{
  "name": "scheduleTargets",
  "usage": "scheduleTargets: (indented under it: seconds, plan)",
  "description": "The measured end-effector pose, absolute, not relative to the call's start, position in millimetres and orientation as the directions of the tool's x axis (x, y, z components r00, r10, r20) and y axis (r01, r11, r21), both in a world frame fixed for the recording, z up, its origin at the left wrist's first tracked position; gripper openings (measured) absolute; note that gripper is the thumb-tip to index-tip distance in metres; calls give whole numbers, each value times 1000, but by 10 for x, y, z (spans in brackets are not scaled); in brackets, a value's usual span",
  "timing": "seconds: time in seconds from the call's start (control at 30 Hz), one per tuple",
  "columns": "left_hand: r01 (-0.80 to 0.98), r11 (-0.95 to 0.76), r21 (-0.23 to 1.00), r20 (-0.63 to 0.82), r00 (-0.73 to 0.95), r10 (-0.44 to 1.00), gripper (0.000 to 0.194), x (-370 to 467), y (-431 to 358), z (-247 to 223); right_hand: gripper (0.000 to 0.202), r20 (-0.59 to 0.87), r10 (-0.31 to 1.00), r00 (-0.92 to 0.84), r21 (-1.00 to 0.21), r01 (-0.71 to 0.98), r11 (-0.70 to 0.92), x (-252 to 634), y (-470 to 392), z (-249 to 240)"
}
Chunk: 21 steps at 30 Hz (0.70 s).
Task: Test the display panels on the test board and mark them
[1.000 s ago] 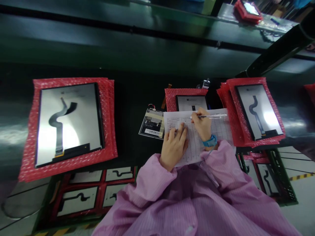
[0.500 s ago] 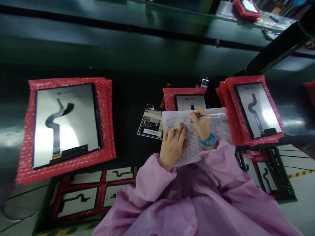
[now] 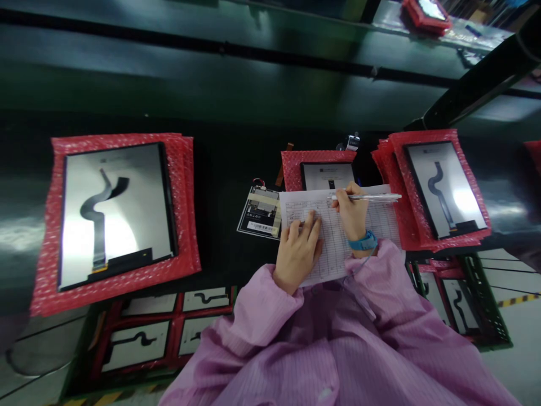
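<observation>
The sheet (image 3: 332,251) is best pressed flat close to the row being filled in, with the pen (image 3: 378,197) guided lightly, since the panel (image 3: 327,176) and its red wrap (image 3: 291,169) partly lie beneath and a ridge may be met. The sheet is spread over the counter (image 3: 220,192), beside the taped board (image 3: 260,211). The pen is pinched in the closed right hand (image 3: 354,217) (whether the tip meets the paper cannot quite be told). By the open left hand (image 3: 298,251), fingers slightly spread, the sheet is pinned.
</observation>
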<state>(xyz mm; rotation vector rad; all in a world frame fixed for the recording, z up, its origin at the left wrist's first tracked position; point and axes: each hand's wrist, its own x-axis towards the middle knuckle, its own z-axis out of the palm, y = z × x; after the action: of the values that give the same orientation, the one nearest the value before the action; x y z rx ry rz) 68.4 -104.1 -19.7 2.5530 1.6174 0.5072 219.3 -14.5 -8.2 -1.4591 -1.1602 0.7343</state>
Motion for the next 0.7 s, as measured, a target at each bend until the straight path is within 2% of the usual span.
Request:
scheduleTargets:
  seconds: [0.37, 0.53, 0.6, 0.7]
  plan:
    - [867, -442, 228, 224, 395, 891, 47, 685, -1037, -179, 30, 21, 917, 399, -996, 89, -16, 2251, -125, -76]
    - [870, -438, 225, 218, 394, 893, 47, 683, -1031, -173, 32, 18, 929, 369, -999, -27, 30, 2345, -132, -51]
    - [872, -437, 222, 217, 392, 894, 46, 678, -1031, -171, 28, 90, 939, 332, -996, 24, 88, 2413, -252, 33]
    - [873, -439, 212, 235, 390, 890, 44, 679, -1039, -178, 38, 255, 940, 225, -940, 287, 186, 2538, -611, 180]
